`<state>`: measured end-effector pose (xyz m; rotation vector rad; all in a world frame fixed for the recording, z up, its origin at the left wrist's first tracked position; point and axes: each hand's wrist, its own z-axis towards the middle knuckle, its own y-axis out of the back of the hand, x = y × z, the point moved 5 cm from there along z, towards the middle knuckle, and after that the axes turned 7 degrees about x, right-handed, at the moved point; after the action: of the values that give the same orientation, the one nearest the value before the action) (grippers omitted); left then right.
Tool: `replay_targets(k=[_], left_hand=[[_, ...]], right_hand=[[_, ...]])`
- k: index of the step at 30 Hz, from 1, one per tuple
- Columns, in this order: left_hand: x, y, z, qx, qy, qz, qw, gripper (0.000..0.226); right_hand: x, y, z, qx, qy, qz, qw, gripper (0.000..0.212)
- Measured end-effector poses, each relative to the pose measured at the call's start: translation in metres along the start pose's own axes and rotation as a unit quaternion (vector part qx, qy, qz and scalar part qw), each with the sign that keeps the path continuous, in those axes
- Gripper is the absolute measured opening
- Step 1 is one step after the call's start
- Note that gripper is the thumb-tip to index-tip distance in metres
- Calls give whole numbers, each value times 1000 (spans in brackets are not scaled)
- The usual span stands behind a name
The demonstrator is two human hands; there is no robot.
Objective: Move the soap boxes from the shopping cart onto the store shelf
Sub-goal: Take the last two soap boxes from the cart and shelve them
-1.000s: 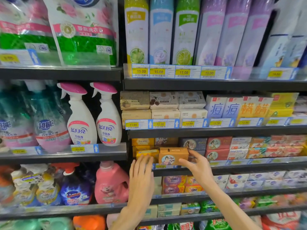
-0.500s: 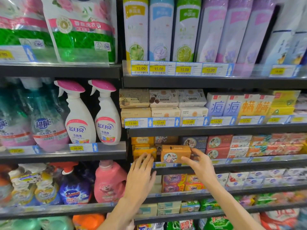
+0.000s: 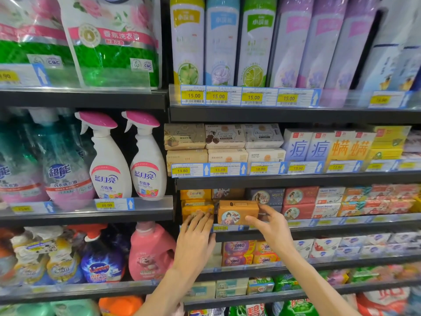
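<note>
An orange-brown soap box (image 3: 237, 212) with a round picture on its front sits at the front of the soap shelf (image 3: 296, 233). My right hand (image 3: 271, 226) holds its right end, thumb below and fingers along the side. My left hand (image 3: 196, 238) has straight fingers touching the yellow soap boxes (image 3: 197, 209) just left of it. More yellow boxes (image 3: 194, 194) stand behind. The shopping cart is out of view.
Red, blue and white soap boxes (image 3: 300, 201) fill the same shelf to the right. Spray bottles (image 3: 109, 160) stand on the left bay. Beige soap boxes (image 3: 224, 142) sit on the shelf above, tall cans (image 3: 221, 42) higher up, detergent bottles (image 3: 150, 252) below left.
Both hands have moved deeper toward the shelf. The orange-brown box has slid further back onto the shelf, and my left hand has risen to the yellow boxes.
</note>
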<state>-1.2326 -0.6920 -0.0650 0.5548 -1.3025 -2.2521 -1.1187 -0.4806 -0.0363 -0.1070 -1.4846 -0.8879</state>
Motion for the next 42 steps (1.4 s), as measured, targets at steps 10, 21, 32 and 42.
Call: replay_targets(k=[10, 21, 32, 42], left_hand=[[10, -1, -2, 7, 13, -11, 1000, 42], [14, 1, -7, 0, 14, -22, 1000, 43], [18, -3, -8, 12, 8, -21, 1000, 48], [22, 2, -11, 21, 14, -28, 999, 48]], right_hand=[[21, -12, -4, -42, 22, -40, 998, 36], [27, -31, -9, -103, 36, -194, 975, 36], [26, -38, -11, -152, 42, -221, 962, 33], [34, -46, -26, -142, 148, -279, 938, 15]])
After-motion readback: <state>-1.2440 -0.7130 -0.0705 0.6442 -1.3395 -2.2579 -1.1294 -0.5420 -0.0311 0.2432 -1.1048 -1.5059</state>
